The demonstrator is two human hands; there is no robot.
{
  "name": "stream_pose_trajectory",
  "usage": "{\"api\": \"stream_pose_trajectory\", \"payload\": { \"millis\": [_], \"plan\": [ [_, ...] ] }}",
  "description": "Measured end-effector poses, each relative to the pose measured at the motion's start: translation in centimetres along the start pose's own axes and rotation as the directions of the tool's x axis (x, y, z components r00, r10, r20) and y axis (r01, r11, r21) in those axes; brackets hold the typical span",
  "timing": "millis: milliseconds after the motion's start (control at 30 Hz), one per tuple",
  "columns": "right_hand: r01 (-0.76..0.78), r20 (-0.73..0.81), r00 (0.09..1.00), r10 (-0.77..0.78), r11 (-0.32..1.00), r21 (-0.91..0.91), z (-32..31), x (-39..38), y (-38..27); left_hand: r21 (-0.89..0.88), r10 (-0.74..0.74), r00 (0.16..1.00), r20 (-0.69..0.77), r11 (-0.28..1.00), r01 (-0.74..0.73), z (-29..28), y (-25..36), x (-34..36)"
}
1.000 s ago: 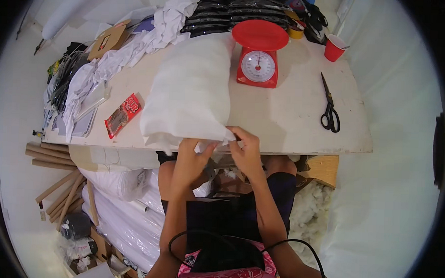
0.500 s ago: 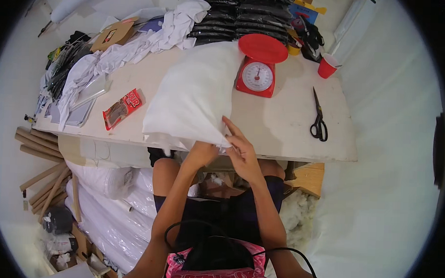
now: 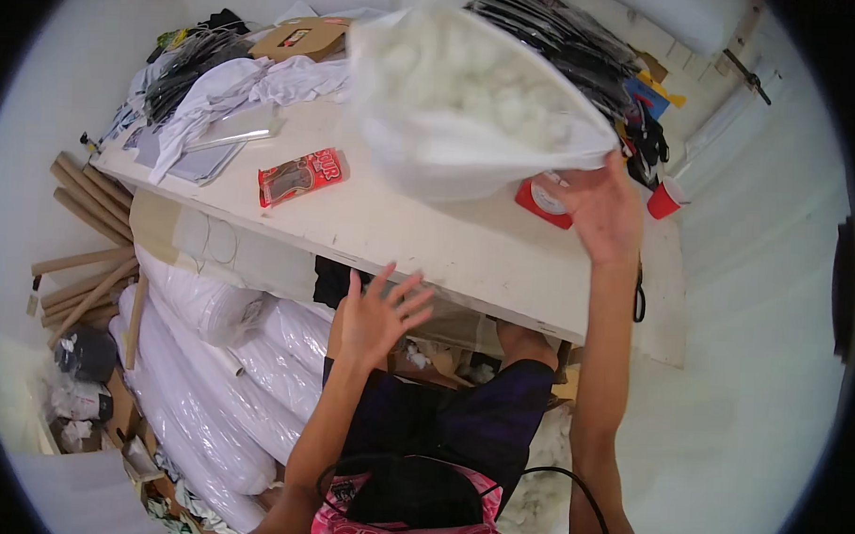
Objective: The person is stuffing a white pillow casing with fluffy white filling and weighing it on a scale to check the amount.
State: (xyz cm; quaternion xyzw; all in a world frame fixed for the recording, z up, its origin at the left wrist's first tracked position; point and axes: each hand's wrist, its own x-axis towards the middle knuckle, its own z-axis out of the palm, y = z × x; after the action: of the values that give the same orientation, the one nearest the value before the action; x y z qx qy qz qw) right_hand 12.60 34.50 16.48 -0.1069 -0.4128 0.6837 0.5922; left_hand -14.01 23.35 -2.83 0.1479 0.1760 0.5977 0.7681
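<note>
A white cushion (image 3: pixel 450 159) is tipped up over the table, slightly blurred. Its mouth gapes toward me, and fluffy white stuffing (image 3: pixel 472 76) fills the inside. At its right corner, my right hand (image 3: pixel 604 212) is closed on the fabric edge. Lower down, in front of the table's near edge, my left hand (image 3: pixel 383 317) is open, fingers spread and holding nothing. The cushion mostly hides a red dial scale (image 3: pixel 543 207).
On the table (image 3: pixel 401 228) lie a red snack packet (image 3: pixel 300 177), white cloth (image 3: pixel 221 100) and a flat cardboard box (image 3: pixel 299 38). Dark bagged packs (image 3: pixel 567 36) are stacked behind; a red cup (image 3: pixel 666 198) stands right. Plastic-wrapped white rolls (image 3: pixel 197 391) and cardboard tubes (image 3: pixel 91 208) are at lower left.
The cushion has risen and tilted, so its stuffed opening now shows. My right hand has moved up and right with its corner; my left hand has let go and dropped back. The view has turned.
</note>
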Motion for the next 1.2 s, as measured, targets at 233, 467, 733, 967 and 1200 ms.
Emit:
{"api": "stream_pose_trajectory", "payload": {
  "millis": [233, 467, 733, 967, 1200],
  "plan": [
    [0.039, 0.266, 0.962, -0.054, 0.997, 0.061, 0.2, 0.1, -7.0, -0.305, -0.122, 0.991, 0.048, 0.944, 0.130, 6.9, 1.7, 13.0],
    [0.088, 0.183, 0.978, -0.101, 0.993, 0.078, -1.2, 2.9, -10.4, -0.163, 0.249, 0.878, 0.409, 0.967, -0.198, 6.7, 7.4, 22.3],
    [0.239, -0.169, 0.942, -0.291, 0.932, -0.274, -4.9, 6.3, -16.6, 0.235, 0.577, 0.787, 0.219, 0.751, -0.617, 17.0, 5.5, 28.2],
    [0.312, -0.355, 0.819, -0.451, 0.869, -0.384, -21.0, 13.2, -14.7, 0.279, 0.369, 0.853, 0.370, 0.832, -0.480, 15.4, 5.3, 36.2],
    [0.354, -0.222, 0.867, -0.447, 0.864, -0.357, -33.7, 15.7, -12.0, 0.312, 0.348, 0.840, 0.416, 0.813, -0.491, 10.8, 1.9, 42.4]
  ]
}}
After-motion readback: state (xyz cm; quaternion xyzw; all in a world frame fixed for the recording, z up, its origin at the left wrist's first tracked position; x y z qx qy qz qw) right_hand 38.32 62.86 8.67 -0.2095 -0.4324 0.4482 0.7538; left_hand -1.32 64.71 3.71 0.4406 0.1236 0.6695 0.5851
